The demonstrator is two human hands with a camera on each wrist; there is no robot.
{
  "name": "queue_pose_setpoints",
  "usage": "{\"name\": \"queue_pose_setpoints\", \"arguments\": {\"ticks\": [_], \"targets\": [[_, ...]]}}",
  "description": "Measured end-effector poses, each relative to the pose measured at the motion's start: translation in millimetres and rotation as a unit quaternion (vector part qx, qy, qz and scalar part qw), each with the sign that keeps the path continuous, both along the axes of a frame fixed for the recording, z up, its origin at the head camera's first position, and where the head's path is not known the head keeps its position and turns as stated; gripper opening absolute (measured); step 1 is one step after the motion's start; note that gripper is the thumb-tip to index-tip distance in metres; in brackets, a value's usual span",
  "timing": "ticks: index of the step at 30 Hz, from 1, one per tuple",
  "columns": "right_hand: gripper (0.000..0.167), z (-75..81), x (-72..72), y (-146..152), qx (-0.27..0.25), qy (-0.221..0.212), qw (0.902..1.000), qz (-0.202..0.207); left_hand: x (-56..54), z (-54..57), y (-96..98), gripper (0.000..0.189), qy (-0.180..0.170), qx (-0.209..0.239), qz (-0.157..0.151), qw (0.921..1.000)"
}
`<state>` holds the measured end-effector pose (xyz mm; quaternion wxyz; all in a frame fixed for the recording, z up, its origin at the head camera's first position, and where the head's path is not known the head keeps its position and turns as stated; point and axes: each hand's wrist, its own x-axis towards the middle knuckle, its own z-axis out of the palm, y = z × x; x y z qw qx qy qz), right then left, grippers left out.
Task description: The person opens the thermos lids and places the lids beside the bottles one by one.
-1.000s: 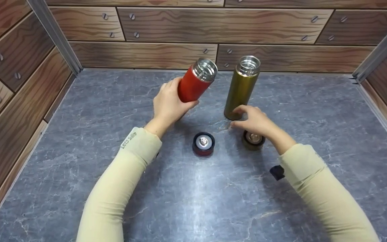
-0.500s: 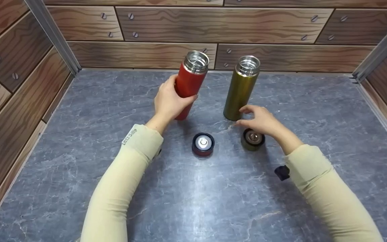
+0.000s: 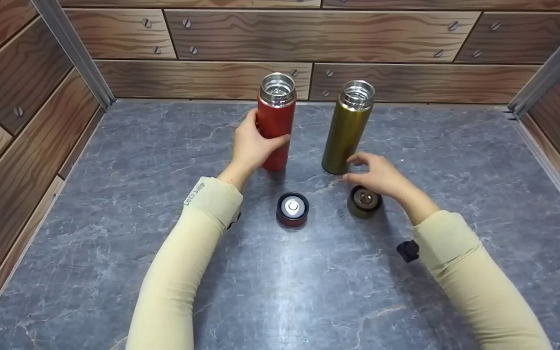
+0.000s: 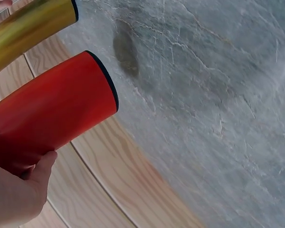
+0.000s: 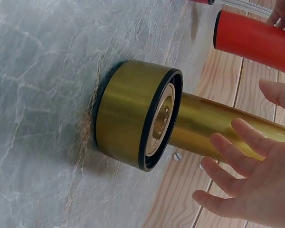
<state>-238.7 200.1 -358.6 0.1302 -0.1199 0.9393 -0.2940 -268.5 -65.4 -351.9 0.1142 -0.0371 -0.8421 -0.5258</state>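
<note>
My left hand [image 3: 252, 146] grips a red thermos bottle [image 3: 276, 119] round its middle. The bottle is upright and its steel mouth is uncovered. In the left wrist view, a dark shadow lies apart from the base of the red bottle [image 4: 61, 99], which looks slightly raised. A gold-green thermos bottle [image 3: 345, 133] stands uncapped to its right. My right hand [image 3: 377, 175] hovers between that bottle and its upturned lid [image 3: 363, 201]. Its spread fingers hold nothing in the right wrist view, where the gold lid [image 5: 128, 111] is close up. Nearer me lies the upturned red-and-black lid [image 3: 292, 209].
A grey marble-patterned tabletop [image 3: 280, 287] lies under everything. Wood-patterned panels [image 3: 241, 36] wall off the back and both sides, with a grey metal post [image 3: 78, 53] at the back left corner. A dark strap end [image 3: 408, 250] hangs from the right sleeve.
My left hand has brought the red bottle from a tilt to upright, and its mouth has moved left. My right hand has shifted slightly right, uncovering more of the gold lid.
</note>
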Motion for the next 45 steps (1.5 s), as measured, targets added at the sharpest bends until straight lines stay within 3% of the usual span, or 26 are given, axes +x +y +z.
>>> {"name": "queue_pose_setpoints", "arguments": {"ticks": [16,40,45], "targets": [[0.050,-0.3,5.1,2,-0.017,0.017,0.9997,0.002,-7.7,-13.6,13.0,0.064,-0.028,0.034,-0.031,0.9986],[0.053,1.3,4.1,2,-0.004,-0.008,0.9999,-0.005,-13.4,-22.3,19.6,0.062,-0.049,-0.002,-0.030,0.9983],[0.054,-1.2,2.8,-1,-0.003,-0.011,0.9999,-0.004,-13.1,-24.2,22.1,0.068,-0.048,-0.034,-0.026,0.9979]]}}
